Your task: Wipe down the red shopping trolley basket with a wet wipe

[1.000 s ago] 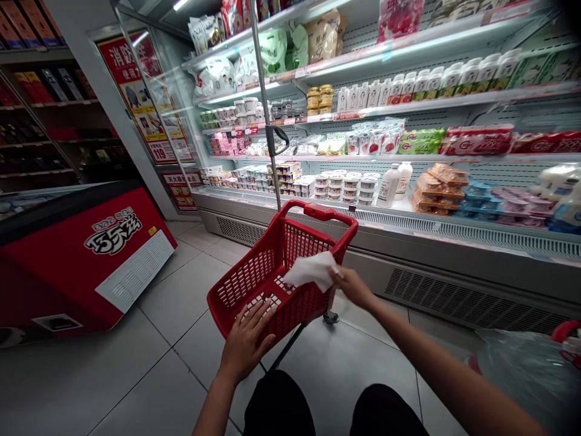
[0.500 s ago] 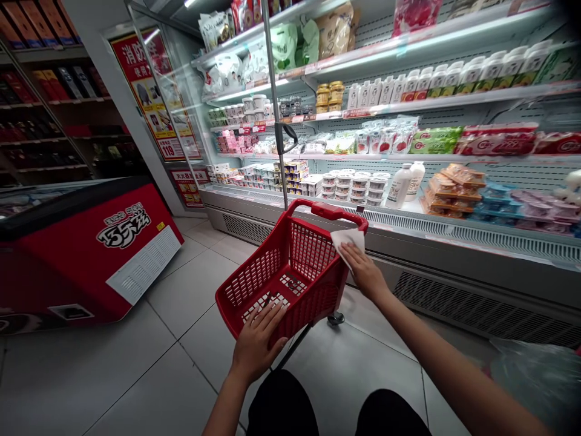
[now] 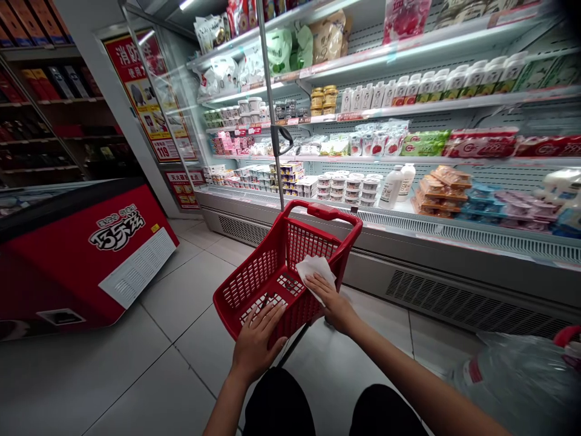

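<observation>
A red plastic shopping basket point(image 3: 276, 272) on a wheeled frame stands tilted on the pale grey floor tiles point(image 3: 136, 375), just in front of an open chiller cabinet point(image 3: 408, 200). The left hand point(image 3: 255, 344) lies on the basket's near rim with fingers spread flat against the mesh, gripping nothing. The right hand point(image 3: 330, 301) presses a white cloth point(image 3: 313, 270) against the basket's right wall, fingers stretched out flat over the cloth rather than curled around it. The basket's red handle point(image 3: 323, 212) arches across its far end, with a grey upright post point(image 3: 271, 109) of the cabinet rising right behind it. The lit shelves hold yoghurt tubs point(image 3: 349, 186), white bottles point(image 3: 396, 184), pouches and cartons, their labels too small to read. To the left sits a red chest freezer point(image 3: 86, 254) bearing white Chinese lettering, and behind it a red wall poster point(image 3: 145, 97) shows the number 119. Dark shelving point(image 3: 40, 121) fills the far left. A clear plastic bag point(image 3: 517, 381) sits at the lower right, well apart from the basket. The person's black-clad knees point(image 3: 336, 409) show at the bottom edge.
</observation>
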### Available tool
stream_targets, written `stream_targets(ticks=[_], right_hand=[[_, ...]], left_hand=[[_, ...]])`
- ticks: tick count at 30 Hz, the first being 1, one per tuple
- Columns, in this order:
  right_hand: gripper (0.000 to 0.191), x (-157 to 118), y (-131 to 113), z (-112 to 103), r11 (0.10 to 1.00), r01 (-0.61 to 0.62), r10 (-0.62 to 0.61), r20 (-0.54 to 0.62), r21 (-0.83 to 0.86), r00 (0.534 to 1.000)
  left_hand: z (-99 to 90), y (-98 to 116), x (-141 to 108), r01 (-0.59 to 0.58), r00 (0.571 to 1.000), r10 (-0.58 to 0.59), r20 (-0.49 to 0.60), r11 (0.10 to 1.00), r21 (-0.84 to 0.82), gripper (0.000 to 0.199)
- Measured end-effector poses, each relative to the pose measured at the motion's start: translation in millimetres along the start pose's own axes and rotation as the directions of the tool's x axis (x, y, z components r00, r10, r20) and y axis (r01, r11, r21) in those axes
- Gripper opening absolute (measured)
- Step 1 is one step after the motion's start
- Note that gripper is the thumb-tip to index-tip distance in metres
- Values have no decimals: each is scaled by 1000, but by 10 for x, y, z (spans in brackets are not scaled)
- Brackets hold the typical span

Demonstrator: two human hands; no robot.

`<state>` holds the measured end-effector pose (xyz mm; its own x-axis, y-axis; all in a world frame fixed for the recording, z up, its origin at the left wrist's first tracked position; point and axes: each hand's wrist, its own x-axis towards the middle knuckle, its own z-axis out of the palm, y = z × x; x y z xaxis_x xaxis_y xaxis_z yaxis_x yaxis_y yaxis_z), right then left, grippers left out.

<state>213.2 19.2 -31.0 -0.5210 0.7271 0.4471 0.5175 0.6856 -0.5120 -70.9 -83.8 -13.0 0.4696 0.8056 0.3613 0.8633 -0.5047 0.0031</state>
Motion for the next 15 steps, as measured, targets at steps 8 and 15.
stream_targets(ticks=[8,15], right_hand=[[52,-17,5,110,991,68,-67,-8,112,998],[51,109,351,-431,959,68,-81,-33,-276,996]], left_hand=[[30,20,19,-11,1000,11,-14,1000,-13,71],[24,64,8,-27,999,27,-31,1000,-16,75]])
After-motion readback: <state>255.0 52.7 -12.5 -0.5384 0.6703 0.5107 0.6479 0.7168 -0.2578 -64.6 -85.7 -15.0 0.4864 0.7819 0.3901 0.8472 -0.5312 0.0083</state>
